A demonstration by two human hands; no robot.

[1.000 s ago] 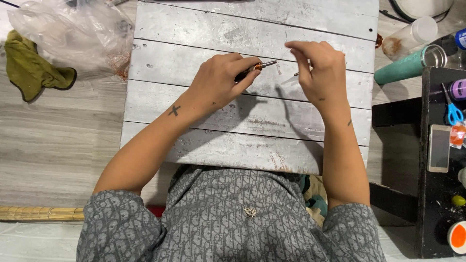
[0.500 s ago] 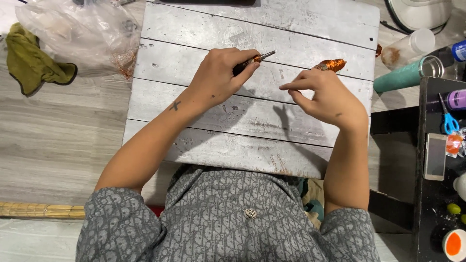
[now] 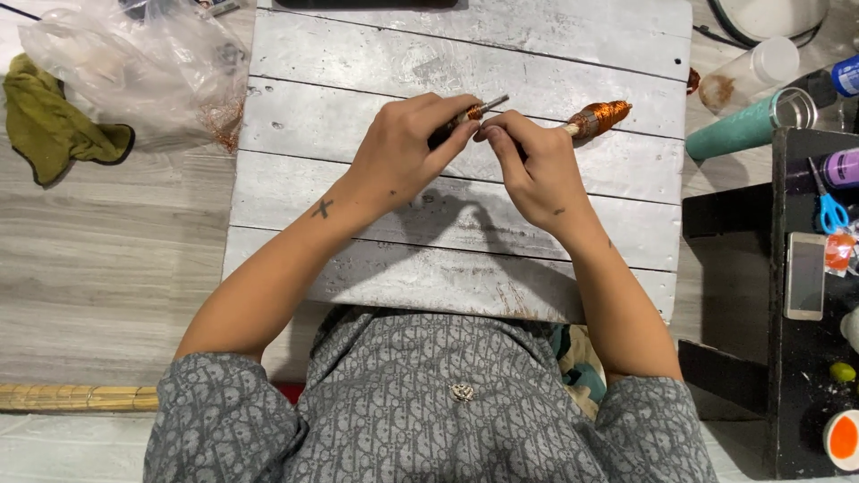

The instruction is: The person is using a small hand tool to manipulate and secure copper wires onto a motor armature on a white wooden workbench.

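My left hand (image 3: 407, 152) grips a thin metal rod (image 3: 490, 105) with copper wire wound near its tip, held over a grey wooden board (image 3: 376, 54). My right hand (image 3: 528, 165) is right beside it, its fingertips pinched at the rod's tip, seemingly on fine copper wire too thin to make out. A spool of copper wire (image 3: 595, 118) lies on the board just past my right hand.
A crumpled clear plastic bag (image 3: 143, 72) and an olive cloth (image 3: 54, 121) lie at the left. At the right are a teal bottle (image 3: 743, 134), a white jar (image 3: 761, 72), blue scissors (image 3: 832, 210) and a phone (image 3: 805, 275) on a black shelf.
My right hand moved left from near the spool to meet my left hand at the rod's tip. The spool is now uncovered on the board.
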